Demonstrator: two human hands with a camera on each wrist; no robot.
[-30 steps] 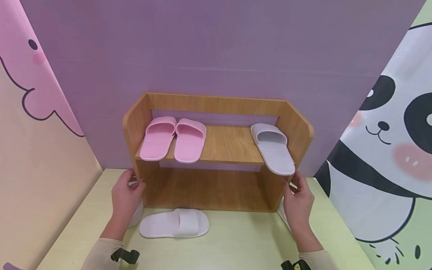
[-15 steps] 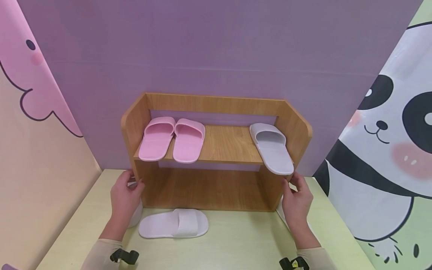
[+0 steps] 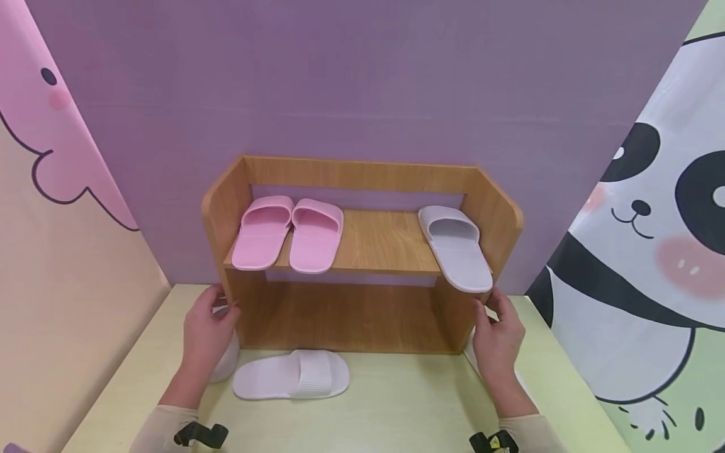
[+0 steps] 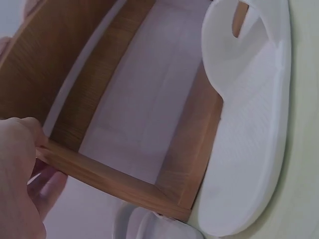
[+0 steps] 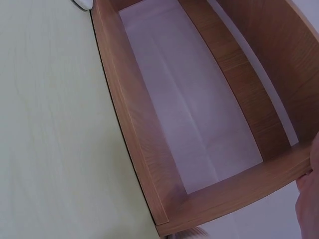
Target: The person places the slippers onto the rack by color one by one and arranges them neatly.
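A wooden two-tier shoe rack (image 3: 362,176) stands against the purple backdrop. My left hand (image 3: 208,330) pinches the front edge of its left side panel, thumb inside and fingers outside. On the opposite panel, my right hand (image 3: 498,336) grips the front edge at similar height. Two pink slippers, one at the left (image 3: 262,233) and its mate (image 3: 316,236), lie side by side on the upper shelf. At that shelf's right end sits a pale grey slipper (image 3: 457,251), its heel overhanging the front. The right wrist view shows only part of the right hand (image 5: 308,199).
A white slipper (image 3: 272,377) lies sideways on the table before the rack. Another pale slipper (image 3: 228,362) is partly hidden behind my left hand. A white item (image 3: 470,352) shows partly behind my right hand. Cartoon-printed panels flank both sides.
My left wrist and forearm have shifted slightly to the left. Both hands keep their hold on the rack, and the slippers stay in place.
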